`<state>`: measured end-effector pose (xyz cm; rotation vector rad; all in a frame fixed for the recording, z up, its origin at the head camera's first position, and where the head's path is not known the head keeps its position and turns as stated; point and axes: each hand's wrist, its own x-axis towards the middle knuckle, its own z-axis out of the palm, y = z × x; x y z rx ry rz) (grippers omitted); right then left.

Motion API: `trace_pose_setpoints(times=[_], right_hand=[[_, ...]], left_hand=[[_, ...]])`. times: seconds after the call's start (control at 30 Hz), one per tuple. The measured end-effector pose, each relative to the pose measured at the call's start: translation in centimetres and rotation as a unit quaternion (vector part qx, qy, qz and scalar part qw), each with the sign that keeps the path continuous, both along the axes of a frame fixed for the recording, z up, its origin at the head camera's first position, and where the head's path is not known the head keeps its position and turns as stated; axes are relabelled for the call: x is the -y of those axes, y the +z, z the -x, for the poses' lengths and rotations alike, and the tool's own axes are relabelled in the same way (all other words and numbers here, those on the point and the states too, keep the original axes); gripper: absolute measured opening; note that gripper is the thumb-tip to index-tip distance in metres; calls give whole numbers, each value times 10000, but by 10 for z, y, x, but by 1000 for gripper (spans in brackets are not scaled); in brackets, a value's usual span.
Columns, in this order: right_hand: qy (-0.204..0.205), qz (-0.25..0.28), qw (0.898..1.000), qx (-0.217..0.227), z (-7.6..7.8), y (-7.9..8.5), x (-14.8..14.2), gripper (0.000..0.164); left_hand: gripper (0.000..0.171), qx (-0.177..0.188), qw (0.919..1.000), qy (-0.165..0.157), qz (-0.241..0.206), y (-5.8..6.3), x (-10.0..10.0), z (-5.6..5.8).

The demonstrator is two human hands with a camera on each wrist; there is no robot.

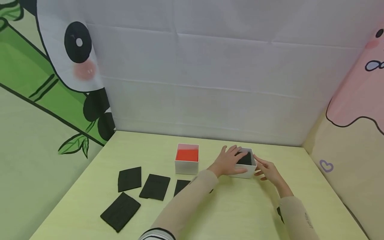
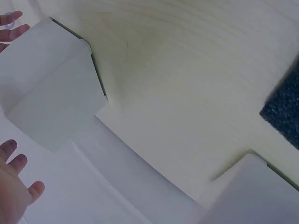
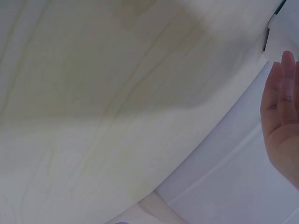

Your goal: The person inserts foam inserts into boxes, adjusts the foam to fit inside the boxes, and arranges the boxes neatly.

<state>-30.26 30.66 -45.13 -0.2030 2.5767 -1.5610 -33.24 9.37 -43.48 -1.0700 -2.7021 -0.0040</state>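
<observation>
A white open-topped box (image 1: pixel 241 172) stands toward the back right of the table, with a black sheet (image 1: pixel 246 159) showing inside it. Over its left side and top my left hand (image 1: pixel 229 162) is spread, fingers extended and thumb across the front. My right hand (image 1: pixel 268 171) is at the box's right side, its fingers nearly straight and fingertips close to the wall. In the left wrist view, the left hand (image 2: pixel 16 184) shows beside the box (image 2: pixel 53 88). The right wrist view shows the right hand (image 3: pixel 282 116) with straight fingers near the box corner (image 3: pixel 282 35).
Left of that box stands a second white box (image 1: pixel 186 167) with a red-orange sheet (image 1: pixel 187 155) inside. Several black square sheets (image 1: pixel 155 187) lie at the table's left and middle, one partly under the left forearm. Another dark piece (image 1: pixel 280 214) shows beside the right sleeve. A white cloth (image 1: pixel 210 110) hangs behind.
</observation>
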Motion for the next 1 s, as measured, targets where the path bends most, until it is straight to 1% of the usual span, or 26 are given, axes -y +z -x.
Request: trace_pose_setpoints(times=[0.1, 0.27, 0.37, 0.53, 0.63, 0.8, 0.9, 1.0], right_hand=[[-36, 26, 10000, 40, 0, -1, 0, 49], [-8, 58, 10000, 14, 0, 0, 1, 47], [19, 62, 10000, 4, 0, 1, 2, 46], [61, 99, 9999, -31, -1, 2, 3, 47], [33, 110, 9999, -30, -3, 3, 4, 47], [-21, 76, 10000, -38, -4, 3, 4, 47], [-28, 74, 10000, -23, -3, 2, 4, 47], [-3, 79, 10000, -19, -3, 2, 4, 48]], left_hand=[[70, 123, 9999, 33, 65, 2, 5, -4], [71, 227, 9997, 71, 112, 5, 14, -13], [71, 298, 9995, 56, 125, 6, 20, -20], [72, 427, 9991, -63, 52, 6, 27, -34], [71, 541, 9984, -115, -86, 7, 31, -42], [70, 833, 9952, -97, -504, 12, 41, -55], [71, 849, 9942, -134, -649, 14, 48, -63], [71, 762, 9950, -176, -626, 14, 55, -68]])
